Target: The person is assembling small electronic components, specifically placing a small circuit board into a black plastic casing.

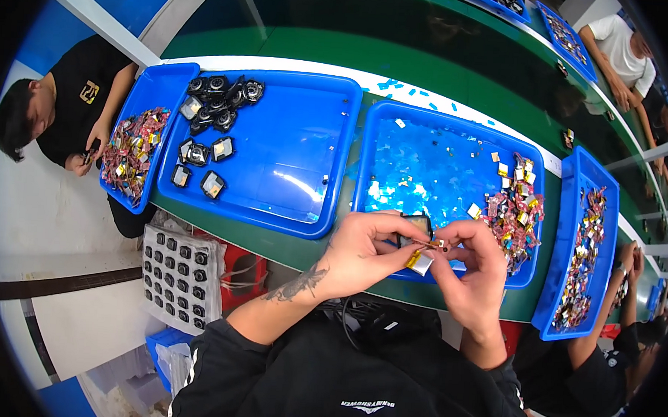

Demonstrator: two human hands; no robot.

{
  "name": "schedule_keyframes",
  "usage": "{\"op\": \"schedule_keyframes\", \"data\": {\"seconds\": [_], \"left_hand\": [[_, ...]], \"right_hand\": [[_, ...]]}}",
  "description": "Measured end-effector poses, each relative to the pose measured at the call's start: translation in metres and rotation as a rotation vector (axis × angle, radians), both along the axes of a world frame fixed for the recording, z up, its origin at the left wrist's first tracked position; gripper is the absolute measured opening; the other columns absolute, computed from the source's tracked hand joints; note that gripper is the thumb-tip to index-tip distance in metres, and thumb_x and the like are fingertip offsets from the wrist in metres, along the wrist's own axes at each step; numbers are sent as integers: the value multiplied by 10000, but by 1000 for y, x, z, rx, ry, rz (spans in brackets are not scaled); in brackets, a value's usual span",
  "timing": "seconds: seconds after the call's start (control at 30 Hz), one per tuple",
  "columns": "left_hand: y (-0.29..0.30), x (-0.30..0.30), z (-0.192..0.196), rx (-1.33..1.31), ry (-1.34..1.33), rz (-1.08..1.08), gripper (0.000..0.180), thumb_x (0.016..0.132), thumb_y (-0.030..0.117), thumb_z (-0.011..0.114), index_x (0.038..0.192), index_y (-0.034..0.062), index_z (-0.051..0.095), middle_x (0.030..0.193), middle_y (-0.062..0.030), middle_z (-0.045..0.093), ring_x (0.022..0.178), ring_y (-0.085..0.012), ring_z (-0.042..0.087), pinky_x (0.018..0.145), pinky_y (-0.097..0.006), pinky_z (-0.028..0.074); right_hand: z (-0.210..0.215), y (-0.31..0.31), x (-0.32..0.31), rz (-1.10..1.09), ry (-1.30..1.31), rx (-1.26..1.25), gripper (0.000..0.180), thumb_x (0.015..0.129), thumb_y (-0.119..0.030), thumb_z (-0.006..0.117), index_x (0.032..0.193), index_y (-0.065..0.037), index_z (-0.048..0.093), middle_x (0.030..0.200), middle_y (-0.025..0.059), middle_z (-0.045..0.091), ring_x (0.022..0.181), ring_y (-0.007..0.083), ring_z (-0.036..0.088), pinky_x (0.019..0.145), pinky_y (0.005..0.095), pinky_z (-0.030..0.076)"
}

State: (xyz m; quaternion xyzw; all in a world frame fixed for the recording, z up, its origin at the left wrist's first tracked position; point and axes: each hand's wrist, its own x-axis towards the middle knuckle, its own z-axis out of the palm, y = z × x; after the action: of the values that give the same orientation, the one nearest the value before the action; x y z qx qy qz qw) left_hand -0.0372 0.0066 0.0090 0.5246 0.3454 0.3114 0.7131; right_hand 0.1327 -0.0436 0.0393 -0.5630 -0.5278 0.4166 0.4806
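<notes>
Hands meet over the near edge of the green table (286, 247). The left hand (362, 251) pinches a small black square casing (416, 226), while the right hand (476, 269) grips a silver pouch battery (420, 263) just beneath it, touching. Behind them a blue tray (383, 135) holds loose batteries (513, 214); another blue tray (306, 169) holds black casings (219, 100).
</notes>
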Motion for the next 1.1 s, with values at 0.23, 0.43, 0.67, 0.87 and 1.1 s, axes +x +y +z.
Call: {"op": "schedule_keyframes", "data": {"seconds": [0.23, 0.43, 0.67, 0.87, 1.1], "left_hand": [[-4, -3, 3, 91, -75, 6, 415, 916, -57, 569, 1316, 56, 567, 1206, -121, 622, 1074, -172, 635, 893, -269, 540], [-6, -5, 1, 76, -105, 22, 483, 906, -94, 538, 1361, 64, 515, 1235, -120, 605, 1080, -165, 631, 920, -275, 522], [-6, -3, -1, 82, -111, 37, 504, 884, -116, 536, 1357, 56, 513, 1232, -120, 605, 1104, -179, 622, 930, -290, 522], [-10, 0, 0, 81, -89, 59, 494, 880, -113, 538, 1345, 50, 519, 1239, -126, 605, 1126, -179, 613, 938, -302, 519], [-13, 8, -3, 53, -194, 156, 481, 888, -104, 523, 1347, 26, 461, 1189, -131, 640, 1124, -187, 619, 951, -311, 506]], "right_hand": [[-14, 4, 1, -76, 76, 7, 366, 766, 98, 724, 1045, -14, 514, 845, 43, 630, 743, 83, 619, 667, 208, 475], [-8, 8, 2, -39, -76, -11, 389, 738, 86, 753, 1022, -31, 513, 797, 37, 633, 652, 64, 540, 583, 209, 402], [-2, 10, 2, -39, -169, -23, 396, 720, 50, 779, 1008, -40, 522, 725, 33, 641, 578, 69, 491, 543, 218, 375], [4, 13, 5, -21, -269, -88, 408, 714, 44, 778, 1026, -59, 536, 704, 22, 621, 586, 75, 471, 533, 228, 363], [-14, 12, 2, -32, 50, -91, 361, 765, 80, 720, 1088, -16, 590, 948, 27, 612, 812, 72, 582, 723, 208, 501]]}}
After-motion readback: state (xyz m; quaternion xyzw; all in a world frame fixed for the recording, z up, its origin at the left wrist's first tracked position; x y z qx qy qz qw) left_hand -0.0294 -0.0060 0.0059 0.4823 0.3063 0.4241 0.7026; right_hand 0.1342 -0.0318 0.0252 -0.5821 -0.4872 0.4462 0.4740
